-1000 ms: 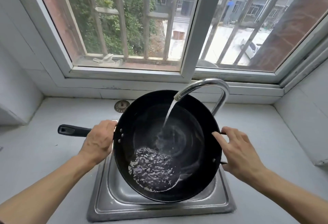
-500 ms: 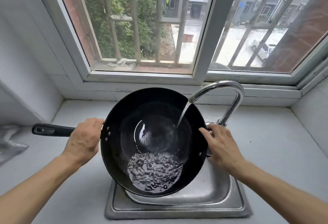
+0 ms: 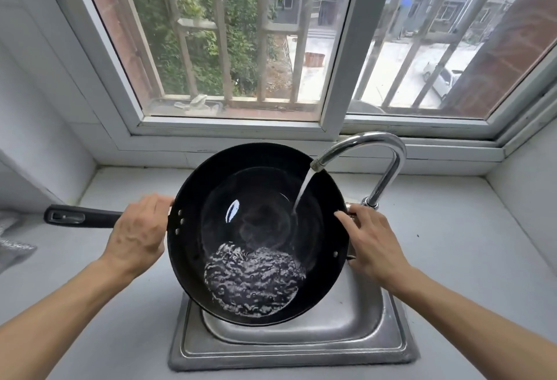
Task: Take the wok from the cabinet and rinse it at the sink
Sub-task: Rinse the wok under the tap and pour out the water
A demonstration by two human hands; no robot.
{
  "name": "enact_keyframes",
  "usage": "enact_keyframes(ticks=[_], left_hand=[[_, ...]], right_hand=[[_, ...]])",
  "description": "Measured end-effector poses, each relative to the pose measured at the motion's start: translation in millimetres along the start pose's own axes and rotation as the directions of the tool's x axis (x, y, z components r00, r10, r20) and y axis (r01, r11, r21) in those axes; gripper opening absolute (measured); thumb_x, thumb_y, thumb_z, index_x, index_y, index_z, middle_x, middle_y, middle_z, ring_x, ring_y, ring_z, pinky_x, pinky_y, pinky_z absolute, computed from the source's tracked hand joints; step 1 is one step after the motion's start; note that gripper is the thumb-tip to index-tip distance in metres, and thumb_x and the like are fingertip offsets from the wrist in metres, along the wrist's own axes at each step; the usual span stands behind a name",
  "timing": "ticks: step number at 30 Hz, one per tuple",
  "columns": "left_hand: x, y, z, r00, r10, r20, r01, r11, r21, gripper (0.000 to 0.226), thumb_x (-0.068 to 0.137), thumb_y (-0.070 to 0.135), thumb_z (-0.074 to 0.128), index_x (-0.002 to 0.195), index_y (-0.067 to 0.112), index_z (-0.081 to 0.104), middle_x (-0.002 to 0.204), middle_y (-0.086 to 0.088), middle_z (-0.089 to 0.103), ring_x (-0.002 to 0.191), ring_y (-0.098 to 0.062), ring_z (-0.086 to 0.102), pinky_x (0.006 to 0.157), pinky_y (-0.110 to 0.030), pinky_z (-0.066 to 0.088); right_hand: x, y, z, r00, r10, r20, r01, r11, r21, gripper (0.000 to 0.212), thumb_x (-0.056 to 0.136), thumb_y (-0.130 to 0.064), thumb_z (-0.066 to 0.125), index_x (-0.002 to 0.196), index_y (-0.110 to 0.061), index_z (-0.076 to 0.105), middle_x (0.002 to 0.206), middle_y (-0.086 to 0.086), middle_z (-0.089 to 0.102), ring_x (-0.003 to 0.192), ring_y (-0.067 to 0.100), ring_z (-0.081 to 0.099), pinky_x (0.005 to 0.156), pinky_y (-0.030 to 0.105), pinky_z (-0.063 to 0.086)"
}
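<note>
A black wok (image 3: 259, 199) is held tilted toward me above the steel sink (image 3: 376, 331). Water pools at its near, low side. My left hand (image 3: 137, 236) grips the long black handle (image 3: 78, 217) right where it meets the bowl. My right hand (image 3: 372, 244) grips the small side handle at the wok's right rim, index finger stretched along the edge. A chrome gooseneck faucet (image 3: 388, 156) arches over the right rim, and a stream of water falls from it into the wok.
Grey countertop (image 3: 467, 244) surrounds the sink on both sides. A barred window (image 3: 241, 48) with a white sill stands right behind. A grey cloth (image 3: 12, 247) lies at the counter's left edge. White tiled walls close in left and right.
The wok has shifted a little to the left under the running stream, and the pooled water has grown at its near side. Both hands keep their holds.
</note>
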State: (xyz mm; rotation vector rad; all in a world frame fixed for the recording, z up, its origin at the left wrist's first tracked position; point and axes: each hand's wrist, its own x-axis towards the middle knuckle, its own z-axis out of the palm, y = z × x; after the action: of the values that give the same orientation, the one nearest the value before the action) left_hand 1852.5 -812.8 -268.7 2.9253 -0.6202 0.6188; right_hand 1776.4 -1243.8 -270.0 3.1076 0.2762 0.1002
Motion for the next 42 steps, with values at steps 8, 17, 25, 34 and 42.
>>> enact_keyframes(ticks=[8,17,25,34,42], left_hand=[[16,35,19,0.999,0.047,-0.022,-0.049,0.996,-0.078,0.057,0.054,-0.018,0.065,0.106,0.005,0.056,0.084,-0.011,0.054,0.073,-0.034,0.051,0.064,-0.043,0.043],[30,37,19,0.996,0.090,-0.015,-0.090,0.994,-0.060,0.055,0.057,-0.017,0.065,0.106,0.004,0.055,0.083,-0.012,0.054,0.071,-0.035,0.051,0.061,-0.044,0.044],[34,7,-10,0.994,0.104,0.020,-0.105,0.991,0.081,0.059,0.051,-0.018,0.065,0.104,0.006,0.055,0.083,-0.012,0.054,0.071,-0.037,0.052,0.060,-0.045,0.040],[37,-34,-38,0.993,0.116,0.020,-0.118,0.969,0.218,0.047,0.062,-0.013,0.047,0.105,0.004,0.053,0.086,-0.012,0.054,0.074,-0.038,0.053,0.062,-0.044,0.037],[46,-46,-51,0.992,0.127,-0.010,-0.120,0.958,0.261,0.046,0.063,-0.007,0.041,0.106,0.003,0.054,0.084,-0.013,0.054,0.071,-0.037,0.051,0.059,-0.047,0.040]], right_hand=[[-28,29,-13,0.998,0.045,-0.036,-0.047,0.998,-0.048,0.099,0.044,-0.030,0.091,0.133,-0.019,0.049,0.127,0.009,0.045,0.113,0.030,0.049,0.097,0.042,0.043],[-26,36,3,0.993,0.090,-0.082,-0.092,0.995,-0.022,0.098,0.042,-0.019,0.092,0.131,-0.017,0.051,0.123,0.011,0.047,0.112,0.029,0.046,0.098,0.041,0.042],[6,9,31,0.993,0.090,-0.080,-0.086,0.995,0.058,0.100,0.041,-0.028,0.092,0.132,-0.017,0.050,0.124,0.012,0.045,0.110,0.029,0.041,0.095,0.043,0.046],[49,-32,56,0.994,0.070,-0.080,-0.055,0.983,0.174,0.098,0.044,-0.028,0.091,0.131,-0.016,0.049,0.124,0.014,0.046,0.110,0.031,0.044,0.094,0.042,0.045],[79,-45,65,0.991,0.069,-0.115,-0.042,0.974,0.224,0.093,0.055,-0.044,0.088,0.132,-0.014,0.047,0.124,0.016,0.048,0.113,0.035,0.047,0.099,0.047,0.043]])
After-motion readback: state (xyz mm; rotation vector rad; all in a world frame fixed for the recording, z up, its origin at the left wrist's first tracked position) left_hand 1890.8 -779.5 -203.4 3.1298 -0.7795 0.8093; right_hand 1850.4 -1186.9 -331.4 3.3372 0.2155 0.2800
